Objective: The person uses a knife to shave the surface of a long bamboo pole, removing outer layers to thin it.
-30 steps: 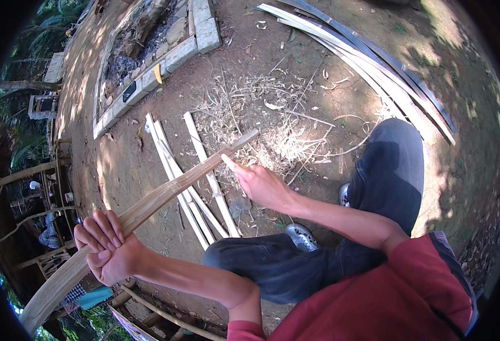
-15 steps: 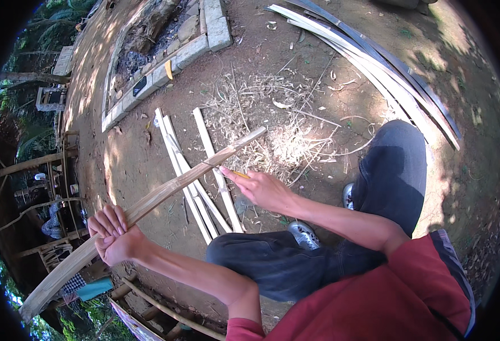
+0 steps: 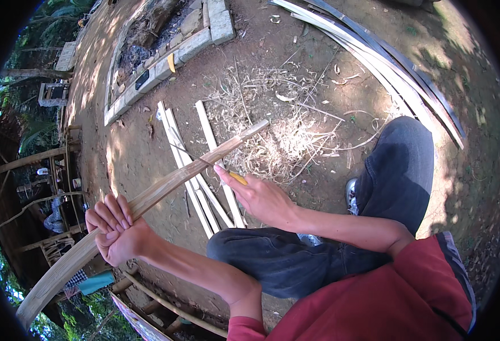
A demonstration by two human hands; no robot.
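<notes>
A long, pale wooden stave (image 3: pixel 167 186) slants across in front of me, from the lower left up to the middle. My left hand (image 3: pixel 116 228) is closed around its lower part, fingers wrapped over the wood. In my right hand (image 3: pixel 266 200) is a knife (image 3: pixel 238 178) with a yellow handle, mostly covered by the fingers. Its thin dark blade crosses the stave a little short of the upper end and appears to touch it. Curly wood shavings (image 3: pixel 290 142) lie heaped on the ground beyond that end.
Several pale split strips (image 3: pixel 205 128) lie on the dirt under the stave. Longer strips (image 3: pixel 369 57) are bundled at the far right. A block-edged fire pit (image 3: pixel 164 68) stands at the far left, with a dark flat object (image 3: pixel 142 79) on its edge. My bent legs (image 3: pixel 398 170) are close by.
The knife has shifted slightly back along the stave toward my left hand, and its blade now shows across the wood. My left hand keeps its grip. The view has tilted slightly.
</notes>
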